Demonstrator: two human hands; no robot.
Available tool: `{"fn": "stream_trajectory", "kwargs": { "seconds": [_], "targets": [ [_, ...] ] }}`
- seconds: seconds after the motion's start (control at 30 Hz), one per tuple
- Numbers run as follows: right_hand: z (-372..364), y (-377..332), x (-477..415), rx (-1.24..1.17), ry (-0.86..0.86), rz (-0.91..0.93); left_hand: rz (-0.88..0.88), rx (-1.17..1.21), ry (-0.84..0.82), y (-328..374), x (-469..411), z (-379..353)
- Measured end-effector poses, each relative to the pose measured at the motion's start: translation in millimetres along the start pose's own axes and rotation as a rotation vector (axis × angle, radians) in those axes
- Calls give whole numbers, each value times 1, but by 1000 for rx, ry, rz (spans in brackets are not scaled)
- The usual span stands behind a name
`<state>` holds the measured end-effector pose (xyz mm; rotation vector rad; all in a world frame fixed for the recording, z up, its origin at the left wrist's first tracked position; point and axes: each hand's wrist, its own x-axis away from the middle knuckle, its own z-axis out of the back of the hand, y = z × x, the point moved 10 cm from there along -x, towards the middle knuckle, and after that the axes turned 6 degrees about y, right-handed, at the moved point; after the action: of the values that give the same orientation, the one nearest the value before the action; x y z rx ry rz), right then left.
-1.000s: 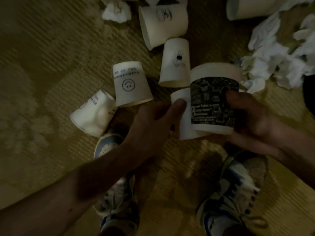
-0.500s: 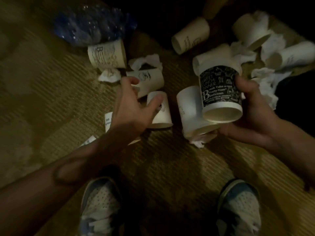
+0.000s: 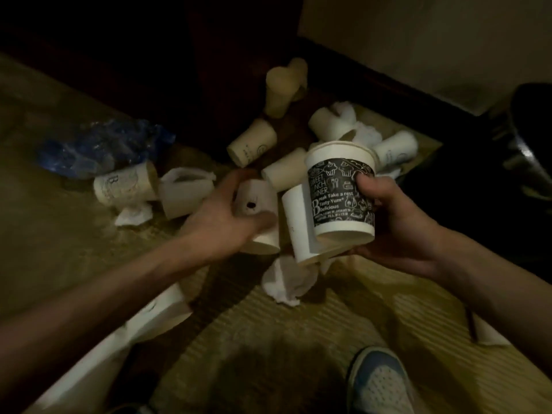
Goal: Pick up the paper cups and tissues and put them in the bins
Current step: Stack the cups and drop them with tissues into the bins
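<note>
A white paper cup with a black picture band (image 3: pixel 340 198) is held up over the floor by the right hand (image 3: pixel 397 225), whose thumb and fingers are curled round it. A plain white paper cup (image 3: pixel 295 228) is tucked against its side in the same hand. The left hand (image 3: pixel 224 213) is spread wide round a small white paper cup with a black mark (image 3: pixel 258 204), thumb on the near side and fingers on the far side; it cannot be told if the cup is gripped, as the hand is blurred. Just below the held cups, a crumpled white tissue (image 3: pixel 283 282) is seen on the yellow-brown carpet (image 3: pixel 298 339). More pale paper cups (image 3: pixel 254 144) are scattered on their sides behind the hands. A cream cup with a letter B (image 3: pixel 125 186) is lying beside a crumpled blue plastic bag (image 3: pixel 101 147). A blue and white shoe (image 3: pixel 379 383) is seen at the bottom.
</note>
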<state>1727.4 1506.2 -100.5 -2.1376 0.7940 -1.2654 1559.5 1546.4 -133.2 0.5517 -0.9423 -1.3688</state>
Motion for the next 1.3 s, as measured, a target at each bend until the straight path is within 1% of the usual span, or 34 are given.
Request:
{"fn": "stream_trajectory", "kwargs": {
  "seconds": [0.03,0.13,0.2,0.23,0.3,0.37,0.4,0.47,0.57,0.63,0.67,0.73,0.8,0.87,1.0,1.13,1.2,1.3],
  "targets": [
    [4,-17,9,18,6,55,-77,30,4,29,-2,6],
    [7,-85,53,38,-71,268,-327,110,7,128,0,18],
    [6,-124,78,49,-109,384,-402,164,-18,172,3,23],
    [12,-143,93,62,-100,446,-456,143,-27,197,3,22],
    [25,-177,122,90,-80,556,-574,13,-19,240,3,14],
    [41,-199,147,96,-63,611,-676,-84,-27,279,4,1],
    [53,-206,158,103,-35,627,-705,-108,-48,293,3,-8],
    [84,-213,176,143,73,645,-725,-139,-117,313,0,-29],
    [145,-207,184,245,341,577,-679,-131,-194,325,-11,-57],
    [185,-192,180,291,521,448,-649,-122,-226,328,-19,-77],
    [198,-181,175,291,566,372,-631,-116,-237,329,-22,-87],
    [215,-157,162,235,583,211,-594,-92,-254,329,-29,-104],
    [223,-136,151,170,558,70,-549,-59,-272,326,-36,-117],
    [230,-126,144,191,538,-7,-524,-32,-287,324,-39,-125],
    [243,-124,143,269,530,-28,-484,49,-277,324,-44,-124],
    [248,-135,144,386,554,60,-464,117,-239,329,-51,-110],
    [254,-142,147,508,640,60,-441,162,-212,333,-58,-102],
    [262,-144,149,825,736,-31,-409,210,-185,338,-65,-96]
  ]
}}
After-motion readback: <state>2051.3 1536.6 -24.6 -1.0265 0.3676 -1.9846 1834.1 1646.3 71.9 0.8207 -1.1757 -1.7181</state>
